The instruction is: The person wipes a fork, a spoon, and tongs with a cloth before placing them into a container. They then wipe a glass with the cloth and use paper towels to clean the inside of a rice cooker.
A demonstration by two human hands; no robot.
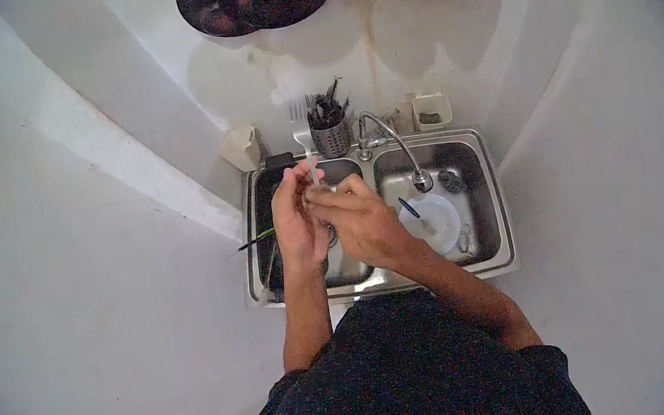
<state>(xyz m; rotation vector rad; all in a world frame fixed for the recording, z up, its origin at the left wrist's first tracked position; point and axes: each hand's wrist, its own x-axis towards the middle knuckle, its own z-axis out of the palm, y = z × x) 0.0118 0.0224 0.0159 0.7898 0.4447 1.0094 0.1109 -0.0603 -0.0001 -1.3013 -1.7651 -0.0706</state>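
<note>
A metal fork [302,130] points tines up above the left side of the double sink. My left hand [297,225] is closed around its handle, with the thumb and fingertips near the neck. My right hand [365,224] comes across from the right, its fingers pressed over the handle against my left palm. The lower end of the fork is hidden by my hands. A utensil holder [331,140], perforated metal and full of forks and other cutlery, stands just behind the fork.
The right basin holds a white plate [445,229], a dark-handled utensil [408,208] and a dark scrubber [452,181]. A curved faucet [391,132] reaches over it. A green-and-black stick-like item [256,239] crosses the left basin's rim [254,271]. Pans [233,3] hang above.
</note>
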